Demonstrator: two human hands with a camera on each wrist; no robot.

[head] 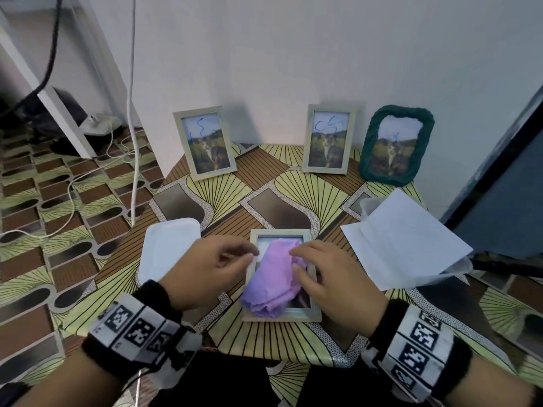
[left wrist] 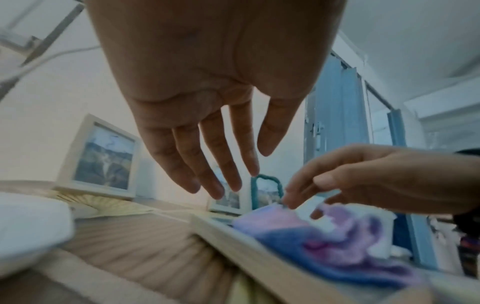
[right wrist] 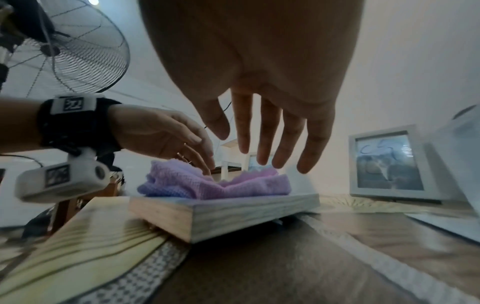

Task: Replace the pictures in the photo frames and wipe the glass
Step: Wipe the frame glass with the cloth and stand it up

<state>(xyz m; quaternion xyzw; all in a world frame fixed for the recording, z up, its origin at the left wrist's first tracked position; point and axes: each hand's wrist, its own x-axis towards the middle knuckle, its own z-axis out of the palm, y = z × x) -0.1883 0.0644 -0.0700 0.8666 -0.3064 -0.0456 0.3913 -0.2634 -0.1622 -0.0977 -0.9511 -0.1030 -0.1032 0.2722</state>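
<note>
left hand (head: 205, 268) fingers relaxed, over frame (head: 281, 314) | right hand (head: 332, 277) spread, fingertips at cloth (head: 273, 280)

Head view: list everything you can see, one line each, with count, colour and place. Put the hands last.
Flat photo frame: one, pale wood, lying on the table's near middle.
Cloth: one, lilac, bunched on the flat frame's glass.
Standing wooden frames: two, pale wood, at the back left and back middle, blue scribbles on the glass.
Woven frame: one, dark green, back right, against the wall.
Lid: one, white, left of the flat frame.
Paper sheets: white, count unclear, over a clear container at right.
Table: one, green and brown patterned cover.
Cables: white and black, at left.
Left hand: fingers straight, at the cloth's left edge.
Right hand: fingers straight, over the cloth.
</note>
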